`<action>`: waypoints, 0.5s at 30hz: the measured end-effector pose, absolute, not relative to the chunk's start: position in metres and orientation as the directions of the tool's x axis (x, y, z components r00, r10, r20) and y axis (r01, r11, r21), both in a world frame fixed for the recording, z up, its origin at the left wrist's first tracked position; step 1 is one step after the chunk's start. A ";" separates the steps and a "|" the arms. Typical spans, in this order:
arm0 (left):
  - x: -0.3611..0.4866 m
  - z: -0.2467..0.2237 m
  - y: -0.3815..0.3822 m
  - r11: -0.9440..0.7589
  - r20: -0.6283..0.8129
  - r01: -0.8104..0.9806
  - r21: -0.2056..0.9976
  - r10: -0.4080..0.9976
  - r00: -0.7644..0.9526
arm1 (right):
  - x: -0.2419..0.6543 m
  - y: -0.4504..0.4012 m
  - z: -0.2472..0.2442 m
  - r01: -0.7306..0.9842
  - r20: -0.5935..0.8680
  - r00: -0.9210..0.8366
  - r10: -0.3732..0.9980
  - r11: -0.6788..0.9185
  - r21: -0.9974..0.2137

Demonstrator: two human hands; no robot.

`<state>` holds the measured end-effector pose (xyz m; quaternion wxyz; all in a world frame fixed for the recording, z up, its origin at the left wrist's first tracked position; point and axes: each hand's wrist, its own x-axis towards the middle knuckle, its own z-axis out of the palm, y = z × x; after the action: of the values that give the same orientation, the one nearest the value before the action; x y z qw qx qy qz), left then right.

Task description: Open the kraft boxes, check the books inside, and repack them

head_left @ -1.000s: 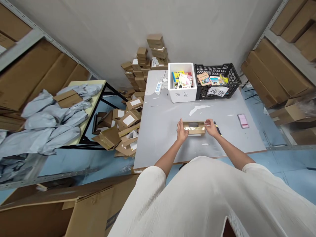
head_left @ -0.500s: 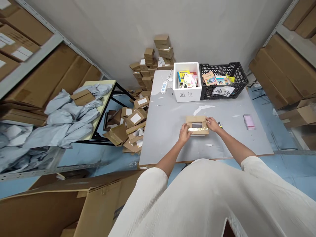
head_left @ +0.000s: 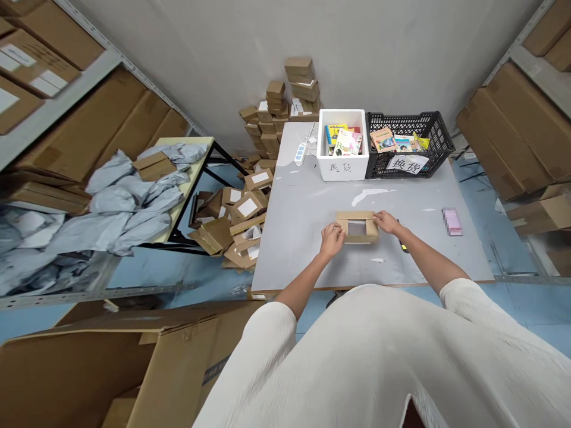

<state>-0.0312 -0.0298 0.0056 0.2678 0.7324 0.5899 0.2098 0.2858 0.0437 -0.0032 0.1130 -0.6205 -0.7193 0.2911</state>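
Observation:
A small brown cardboard box (head_left: 357, 239) sits on the grey table in front of me, its flaps part-way open around a gap in the top. Through that gap a pale grey surface shows; I cannot tell what it is. At the box's left edge, my left hand (head_left: 332, 239) is closed with its fingertips on the cardboard. My right hand (head_left: 386, 222) pinches the flap at the upper right corner. Just beside my right wrist lies a small black-and-yellow tool (head_left: 404, 245), partly covered by the forearm.
A white foam bin (head_left: 342, 169) and a black crate (head_left: 439, 142), both holding books, stand at the table's back. A power strip (head_left: 300, 154) and a pink blurred item (head_left: 452, 222) lie on the table (head_left: 294, 238). Cardboard boxes (head_left: 247, 208) and grey parcels (head_left: 111, 199) are to the left.
The shiny strip that lay across the box's front no longer shows. My left hand has shifted slightly left and down, and more of the black-and-yellow tool is visible.

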 end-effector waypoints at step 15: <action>-0.022 0.008 -0.032 -0.353 -0.170 0.821 0.450 0.868 0.466 | 0.238 0.018 -0.007 0.900 -0.286 -0.025 0.958 -0.103 -0.424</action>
<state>-0.0218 -0.0324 0.0078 0.2433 0.8209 0.5143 0.0488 0.2384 0.0182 -0.0071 0.0559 -0.6960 -0.6672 0.2594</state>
